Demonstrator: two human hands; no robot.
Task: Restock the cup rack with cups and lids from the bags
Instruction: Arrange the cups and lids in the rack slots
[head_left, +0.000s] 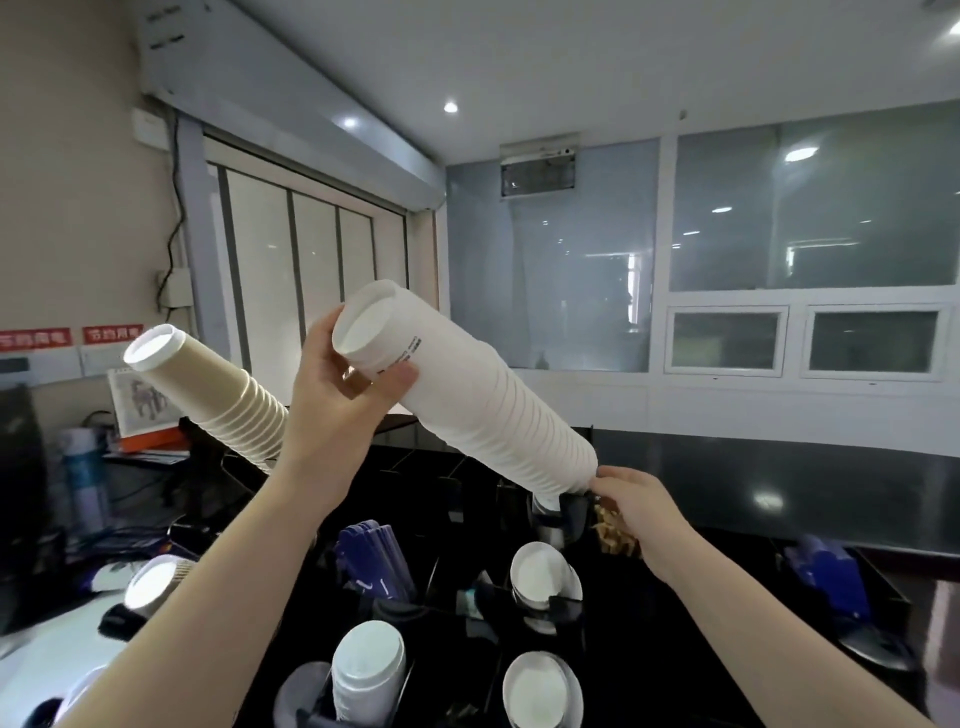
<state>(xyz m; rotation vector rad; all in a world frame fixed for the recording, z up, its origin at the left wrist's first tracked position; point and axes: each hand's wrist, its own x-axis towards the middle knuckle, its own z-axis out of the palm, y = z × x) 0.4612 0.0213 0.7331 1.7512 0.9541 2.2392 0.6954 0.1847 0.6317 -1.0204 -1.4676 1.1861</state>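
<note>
A long stack of white paper cups (467, 395) leans from upper left down into a slot of the black cup rack (452, 613). My left hand (343, 379) grips the stack's upper end, thumb and fingers round the top cup. My right hand (628, 499) pinches the stack's lower end at the rack slot. A stack of tan cups (218, 395) leans in a slot to the left, behind my left forearm. Shorter white cup stacks (543, 574) (366, 670) (540, 691) sit in nearer slots.
Blue packets (376, 561) stand in a rack compartment, and brown stirrers or sachets (615, 532) lie by my right hand. A black counter (779, 483) runs to the right, with a blue item (831, 577) on it. Clutter and a calendar (143, 402) fill the left side.
</note>
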